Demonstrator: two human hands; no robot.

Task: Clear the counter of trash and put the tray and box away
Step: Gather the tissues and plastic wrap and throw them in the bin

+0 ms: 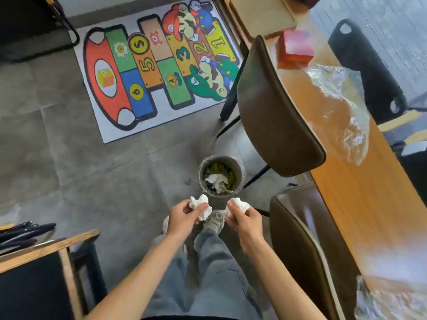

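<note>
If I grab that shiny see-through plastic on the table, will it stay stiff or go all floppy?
The clear plastic wrap already lies crumpled and wrinkled on the wooden table, so it probably flops and droops. It looks thin, likely very light, and may crackle.

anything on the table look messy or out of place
Yes. A sheet of crumpled clear plastic wrap sprawls across the wooden table, loose and bunched up beside a red box. The wads of tissue in both hands are held in front of the bin, not spilled.
</note>
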